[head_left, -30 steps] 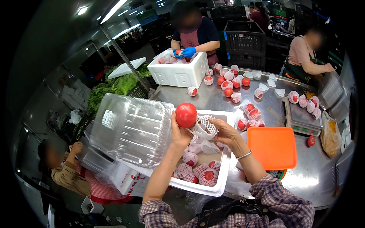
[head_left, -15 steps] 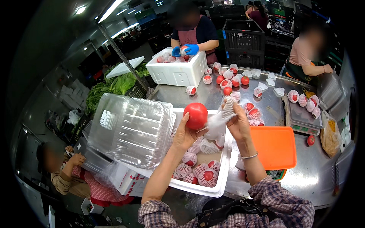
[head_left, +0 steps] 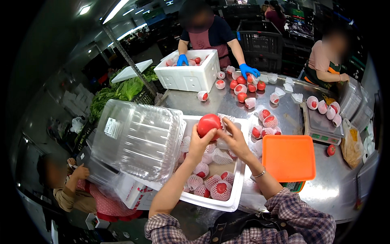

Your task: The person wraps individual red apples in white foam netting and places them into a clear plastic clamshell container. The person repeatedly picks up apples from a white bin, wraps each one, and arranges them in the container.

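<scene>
Tomato [head_left: 208,125]: mostly bare, raised above the box [head_left: 211,204].
Left hand [head_left: 198,145]: fingers curled around the tomato, gripping it.
Right hand [head_left: 236,142]: fingers nearly closed, apparently pinching the net [head_left: 226,118] at the tomato's right side.
Done: netted tomatoes [head_left: 220,190] lie in the box.
Left: apparently the held tomato, not netted; bare tomatoes [head_left: 261,86] on the surface [head_left: 183,97].
</scene>
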The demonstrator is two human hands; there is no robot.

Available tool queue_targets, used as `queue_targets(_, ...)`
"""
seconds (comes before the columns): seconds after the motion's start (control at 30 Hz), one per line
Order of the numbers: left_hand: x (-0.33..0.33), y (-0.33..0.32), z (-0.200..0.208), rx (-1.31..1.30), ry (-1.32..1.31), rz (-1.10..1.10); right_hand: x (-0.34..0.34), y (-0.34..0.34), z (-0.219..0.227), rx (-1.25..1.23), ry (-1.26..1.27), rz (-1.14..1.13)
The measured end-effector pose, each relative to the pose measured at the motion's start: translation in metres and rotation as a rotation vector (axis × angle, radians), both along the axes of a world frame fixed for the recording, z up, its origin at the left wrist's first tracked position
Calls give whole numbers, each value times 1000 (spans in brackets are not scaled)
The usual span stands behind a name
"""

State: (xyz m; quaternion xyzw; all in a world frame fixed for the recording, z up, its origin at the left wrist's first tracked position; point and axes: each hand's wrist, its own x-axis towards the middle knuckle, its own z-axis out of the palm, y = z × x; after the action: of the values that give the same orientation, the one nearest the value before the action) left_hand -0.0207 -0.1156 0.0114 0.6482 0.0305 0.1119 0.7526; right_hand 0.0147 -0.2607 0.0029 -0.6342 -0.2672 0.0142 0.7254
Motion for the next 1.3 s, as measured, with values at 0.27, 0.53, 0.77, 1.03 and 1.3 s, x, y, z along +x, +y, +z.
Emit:
queue_targets(0.27, -9, -10, 12, 837, -354, 268, 3, 13, -14, 70, -4, 25)
queue_targets(0.53, -2, -3, 6, 223, -262, 85, 11, -10, -2, 536, 494, 391)
queue_targets(0.77, 2, 9, -7, -464, 335, -435, 19, -23, -23, 867, 755, 681)
queue_targets(1.03, -1, 4, 4, -475, 135, -400, 22, -39, -38, 755, 661, 717)
queue_targets(1.3, -4, -1, 4, -492, -12, -317, 17, -39, -51, 813, 594, 827)
